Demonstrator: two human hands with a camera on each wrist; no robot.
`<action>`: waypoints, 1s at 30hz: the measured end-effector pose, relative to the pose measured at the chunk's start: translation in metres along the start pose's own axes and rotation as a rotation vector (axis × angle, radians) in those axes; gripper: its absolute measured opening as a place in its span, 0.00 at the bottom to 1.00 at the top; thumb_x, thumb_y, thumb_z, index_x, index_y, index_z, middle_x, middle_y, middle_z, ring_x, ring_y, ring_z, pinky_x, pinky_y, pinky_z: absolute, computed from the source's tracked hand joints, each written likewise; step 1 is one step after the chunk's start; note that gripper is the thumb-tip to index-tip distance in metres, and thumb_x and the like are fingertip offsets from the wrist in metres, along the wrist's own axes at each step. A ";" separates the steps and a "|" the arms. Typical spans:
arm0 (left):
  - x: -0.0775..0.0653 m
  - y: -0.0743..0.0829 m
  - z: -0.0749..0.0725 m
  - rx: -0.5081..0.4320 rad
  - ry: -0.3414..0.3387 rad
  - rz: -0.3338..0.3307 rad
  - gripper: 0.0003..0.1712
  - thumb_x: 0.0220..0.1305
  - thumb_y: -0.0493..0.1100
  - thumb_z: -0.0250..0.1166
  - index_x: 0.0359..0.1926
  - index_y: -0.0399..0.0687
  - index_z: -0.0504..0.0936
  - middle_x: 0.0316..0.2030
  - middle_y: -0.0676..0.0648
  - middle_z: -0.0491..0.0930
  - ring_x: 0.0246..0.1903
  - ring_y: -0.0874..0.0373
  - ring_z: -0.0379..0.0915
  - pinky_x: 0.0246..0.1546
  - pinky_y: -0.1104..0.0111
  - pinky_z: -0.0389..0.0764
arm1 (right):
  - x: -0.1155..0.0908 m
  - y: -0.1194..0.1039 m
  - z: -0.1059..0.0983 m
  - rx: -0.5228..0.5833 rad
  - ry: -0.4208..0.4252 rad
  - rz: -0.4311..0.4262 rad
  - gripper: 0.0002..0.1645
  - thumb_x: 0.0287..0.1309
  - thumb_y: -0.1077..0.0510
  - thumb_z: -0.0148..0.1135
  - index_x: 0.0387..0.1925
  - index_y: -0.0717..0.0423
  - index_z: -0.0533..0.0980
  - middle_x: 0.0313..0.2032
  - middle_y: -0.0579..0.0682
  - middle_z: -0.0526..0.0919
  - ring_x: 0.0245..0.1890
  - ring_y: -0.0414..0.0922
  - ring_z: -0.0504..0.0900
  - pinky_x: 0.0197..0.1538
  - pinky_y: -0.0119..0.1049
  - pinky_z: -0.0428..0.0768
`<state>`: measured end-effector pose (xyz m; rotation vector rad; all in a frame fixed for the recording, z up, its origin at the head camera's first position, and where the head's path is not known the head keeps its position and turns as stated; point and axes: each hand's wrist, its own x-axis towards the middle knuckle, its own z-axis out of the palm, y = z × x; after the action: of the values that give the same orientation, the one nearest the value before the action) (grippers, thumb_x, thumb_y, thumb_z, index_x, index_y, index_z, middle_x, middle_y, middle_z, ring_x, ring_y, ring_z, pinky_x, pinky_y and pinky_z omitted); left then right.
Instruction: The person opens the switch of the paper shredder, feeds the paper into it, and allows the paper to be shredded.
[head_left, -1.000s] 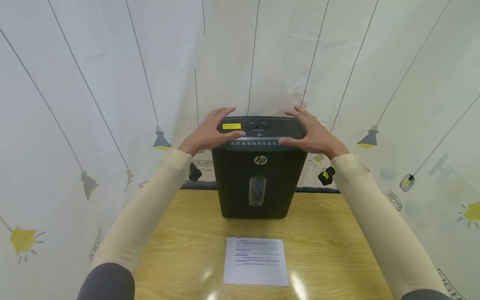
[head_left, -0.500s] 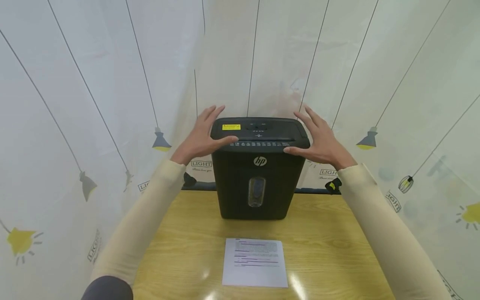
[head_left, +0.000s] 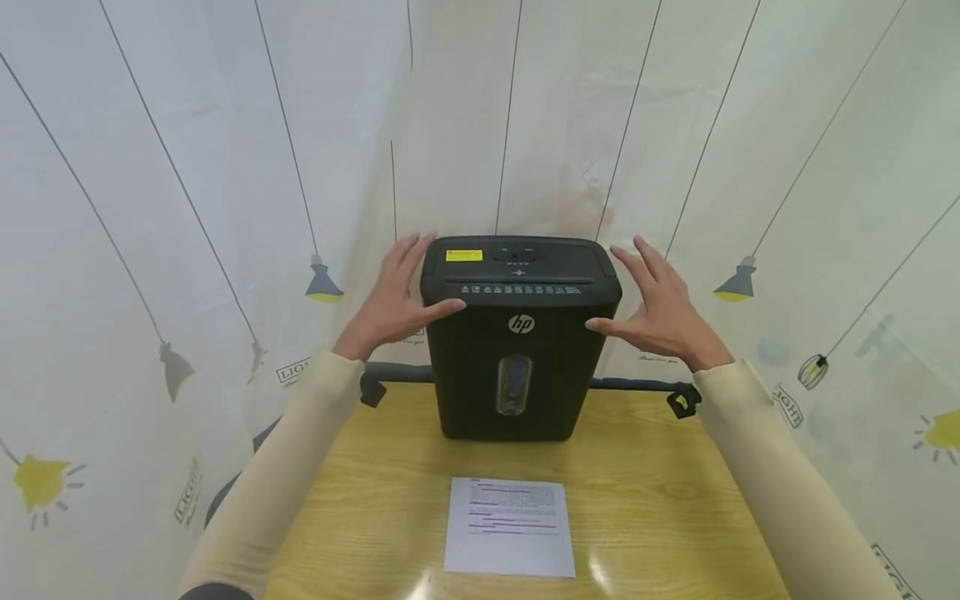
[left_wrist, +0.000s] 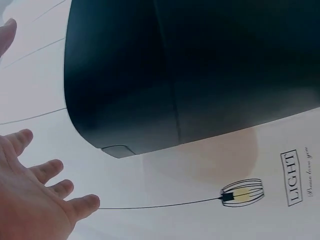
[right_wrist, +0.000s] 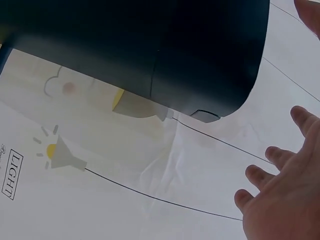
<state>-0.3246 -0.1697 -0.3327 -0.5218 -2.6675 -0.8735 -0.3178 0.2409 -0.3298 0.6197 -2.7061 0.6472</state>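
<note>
A black HP paper shredder [head_left: 521,367] stands upright at the back of the wooden table. Its top carries a yellow label, a feed slot and a row of small icons; the front has a clear oval window. Beside its upper left corner is my left hand [head_left: 393,300], fingers spread and thumb in front of the body. My right hand [head_left: 663,312] mirrors it at the upper right corner. Both wrist views show a gap between the fingers [left_wrist: 47,170] and the shredder's side wall [left_wrist: 150,90]; the right fingers [right_wrist: 260,175] look relaxed and spread too.
A printed sheet of paper [head_left: 510,529] with purple-marked lines lies flat on the wooden table [head_left: 637,483] in front of the shredder. Behind and at both sides hangs a pale cloth [head_left: 570,108] with printed lamps. A dark bar [head_left: 630,383] runs along the table's back edge.
My hands have moved apart from over the shredder's top, outward and slightly down to its two sides. The shredder and the paper stay in place.
</note>
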 end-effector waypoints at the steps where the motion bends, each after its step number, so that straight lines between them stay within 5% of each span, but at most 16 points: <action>1: -0.002 -0.002 0.001 -0.009 0.003 -0.002 0.64 0.52 0.79 0.68 0.81 0.76 0.41 0.83 0.49 0.39 0.82 0.47 0.34 0.75 0.36 0.54 | -0.002 0.001 0.001 0.001 0.005 -0.002 0.65 0.51 0.34 0.75 0.82 0.36 0.48 0.83 0.52 0.38 0.81 0.65 0.43 0.74 0.74 0.44; 19: -0.061 -0.037 0.045 -0.070 0.041 -0.061 0.67 0.50 0.74 0.73 0.80 0.80 0.39 0.83 0.49 0.39 0.82 0.46 0.35 0.72 0.34 0.58 | -0.046 0.026 0.031 0.001 0.078 -0.016 0.67 0.47 0.37 0.78 0.81 0.44 0.50 0.83 0.57 0.41 0.79 0.68 0.47 0.70 0.78 0.49; 30: -0.092 -0.057 0.074 -0.090 0.036 -0.115 0.68 0.49 0.75 0.73 0.81 0.77 0.40 0.83 0.51 0.39 0.82 0.45 0.36 0.73 0.35 0.57 | -0.071 0.033 0.065 0.021 0.041 0.053 0.69 0.48 0.37 0.77 0.82 0.41 0.45 0.82 0.59 0.43 0.79 0.69 0.48 0.70 0.78 0.49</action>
<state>-0.2780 -0.1899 -0.4531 -0.3718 -2.6575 -1.0294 -0.2833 0.2598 -0.4230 0.5359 -2.6891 0.6949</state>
